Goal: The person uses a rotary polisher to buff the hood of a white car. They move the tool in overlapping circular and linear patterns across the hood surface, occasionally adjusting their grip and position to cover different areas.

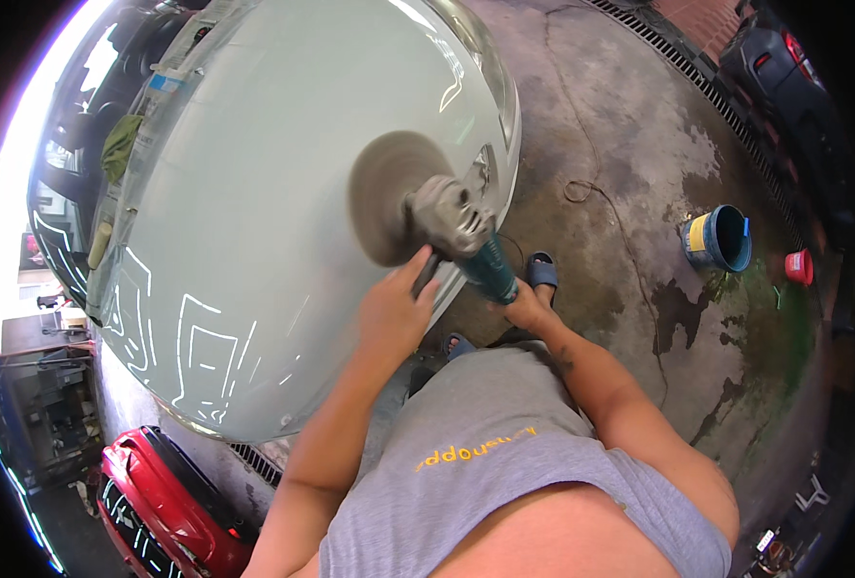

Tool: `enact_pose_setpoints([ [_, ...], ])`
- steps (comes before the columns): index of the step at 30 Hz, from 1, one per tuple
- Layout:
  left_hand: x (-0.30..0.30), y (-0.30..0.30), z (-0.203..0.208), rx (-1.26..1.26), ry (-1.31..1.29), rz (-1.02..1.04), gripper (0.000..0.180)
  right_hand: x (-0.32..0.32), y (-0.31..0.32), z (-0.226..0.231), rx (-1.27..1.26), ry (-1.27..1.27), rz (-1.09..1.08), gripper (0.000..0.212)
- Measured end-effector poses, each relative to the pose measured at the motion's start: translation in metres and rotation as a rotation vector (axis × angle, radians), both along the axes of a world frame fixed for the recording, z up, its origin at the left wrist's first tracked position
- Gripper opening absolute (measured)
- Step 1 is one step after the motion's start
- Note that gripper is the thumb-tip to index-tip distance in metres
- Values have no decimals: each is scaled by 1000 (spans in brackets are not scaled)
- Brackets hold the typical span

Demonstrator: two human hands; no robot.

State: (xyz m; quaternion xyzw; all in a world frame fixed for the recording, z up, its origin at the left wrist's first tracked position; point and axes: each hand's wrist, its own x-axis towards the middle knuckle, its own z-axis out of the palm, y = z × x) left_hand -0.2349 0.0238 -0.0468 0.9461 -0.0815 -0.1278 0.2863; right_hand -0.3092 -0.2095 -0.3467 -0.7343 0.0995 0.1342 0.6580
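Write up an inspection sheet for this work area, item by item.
Surface: glossy pale car panel, reflecting light strips.
Job's things: polisher with round pad against the panel; pad blurred.
Clutter: blue bucket and small red container on stained concrete floor.
Hands: left hand on the side handle; right hand grips the teal body.
Cables: thin cord trailing over the floor.
Surroundings: red car at lower left, drain grate at upper right.
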Motion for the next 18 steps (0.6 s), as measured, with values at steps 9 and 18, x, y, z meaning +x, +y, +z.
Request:
enact_pose_setpoints([
  [9,106,-136,8,126,7,-125,53,77,-134,1,30,194,51,35],
  [18,4,-74,-45,71,32,108,61,64,-144,36,-202,50,225,55],
])
